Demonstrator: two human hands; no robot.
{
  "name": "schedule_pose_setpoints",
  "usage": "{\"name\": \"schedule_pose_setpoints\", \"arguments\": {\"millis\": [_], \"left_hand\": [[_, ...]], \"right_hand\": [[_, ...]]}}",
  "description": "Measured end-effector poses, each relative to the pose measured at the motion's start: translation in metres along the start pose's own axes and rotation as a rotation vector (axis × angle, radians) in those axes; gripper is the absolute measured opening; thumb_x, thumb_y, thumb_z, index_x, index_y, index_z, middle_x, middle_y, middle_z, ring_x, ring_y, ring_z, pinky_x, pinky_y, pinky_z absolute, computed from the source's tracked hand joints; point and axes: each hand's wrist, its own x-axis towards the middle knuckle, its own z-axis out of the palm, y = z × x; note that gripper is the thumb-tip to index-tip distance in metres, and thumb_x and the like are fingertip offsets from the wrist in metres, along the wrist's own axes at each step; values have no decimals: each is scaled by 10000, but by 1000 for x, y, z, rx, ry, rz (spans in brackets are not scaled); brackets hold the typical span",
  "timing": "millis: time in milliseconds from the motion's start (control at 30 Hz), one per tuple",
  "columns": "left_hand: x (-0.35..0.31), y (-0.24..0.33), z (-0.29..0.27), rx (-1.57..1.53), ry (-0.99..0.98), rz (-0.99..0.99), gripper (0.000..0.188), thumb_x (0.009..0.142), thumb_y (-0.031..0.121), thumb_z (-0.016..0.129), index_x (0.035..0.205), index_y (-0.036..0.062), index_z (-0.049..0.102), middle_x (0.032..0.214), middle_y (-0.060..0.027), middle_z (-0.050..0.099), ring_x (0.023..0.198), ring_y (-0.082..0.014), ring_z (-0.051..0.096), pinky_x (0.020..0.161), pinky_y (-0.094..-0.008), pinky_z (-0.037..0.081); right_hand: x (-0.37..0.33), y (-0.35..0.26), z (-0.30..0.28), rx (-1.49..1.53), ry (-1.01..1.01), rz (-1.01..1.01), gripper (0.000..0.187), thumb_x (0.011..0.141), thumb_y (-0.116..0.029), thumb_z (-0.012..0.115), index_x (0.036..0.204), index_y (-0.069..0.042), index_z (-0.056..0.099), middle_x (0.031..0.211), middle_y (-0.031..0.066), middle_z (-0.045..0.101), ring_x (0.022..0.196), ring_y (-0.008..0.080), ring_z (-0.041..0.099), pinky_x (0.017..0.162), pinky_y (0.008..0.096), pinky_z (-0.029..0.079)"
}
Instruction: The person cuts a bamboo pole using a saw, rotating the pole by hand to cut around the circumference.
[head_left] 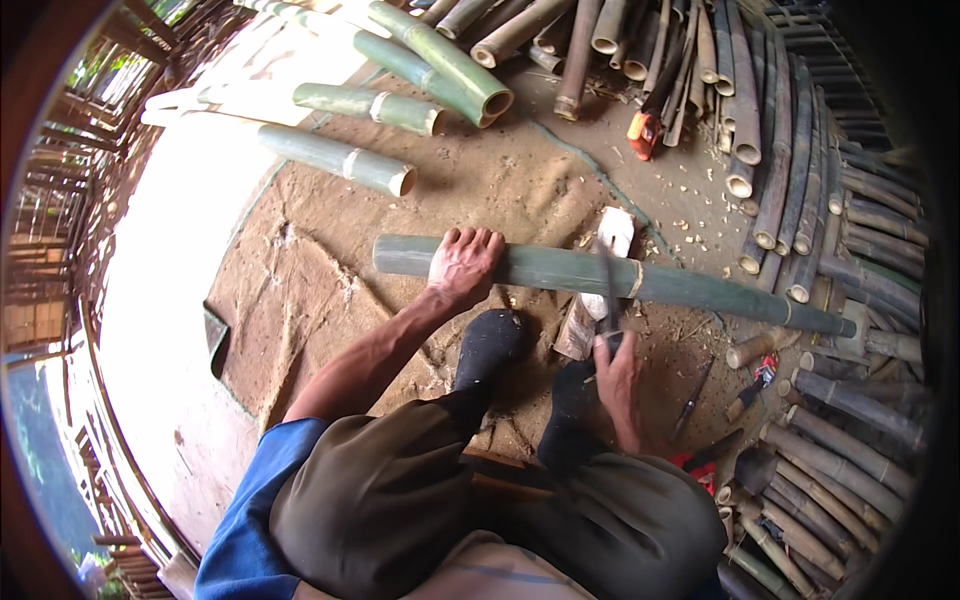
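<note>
A long green bamboo pole (560,271) lies crosswise in front of me, its far right end against a pale block (855,330). My left hand (466,266) is wrapped over the pole near its left end. In my right hand (618,378) is the dark handle of a knife (608,285); its long blade, smeared by motion, crosses the pole just left of a node ring. Beneath the pole at that spot is a pale wooden block (577,333). Whether the blade has cut into the bamboo I cannot tell.
Several cut green bamboo lengths (340,158) lie at the far left. Stacked brown bamboo (790,170) lines the right side. An orange-handled tool (643,134), a thin dark tool (693,400) and a red-and-blue item (765,372) lie on the ground. My feet (490,345) rest on brown sacking.
</note>
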Motion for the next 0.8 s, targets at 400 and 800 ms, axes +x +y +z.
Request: {"name": "schedule_pose_setpoints", "arguments": {"millis": [400, 800], "left_hand": [[13, -2, -15, -80, -196, -60, 327, 761, 98, 730, 1073, 56, 640, 1064, -153, 721, 1098, -367, 708, 989, -491, 525], [49, -11, -44, -145, -599, -65, 599, 567, 277, 947, 1088, 73, 731, 963, -152, 776, 928, -369, 766, 829, -485, 603]], "right_hand": [[18, 22, 8, 165, 41, 388, 538, 1104, -458, 606, 1258, 51, 527, 1064, 334, 683, 921, 502, 699, 797, 552, 535], [8, 9, -4, -114, 26, -21, 491, 1096, -447, 610, 1271, 0, 509, 839, 277, 725, 743, 522, 715, 664, 619, 544]]}}
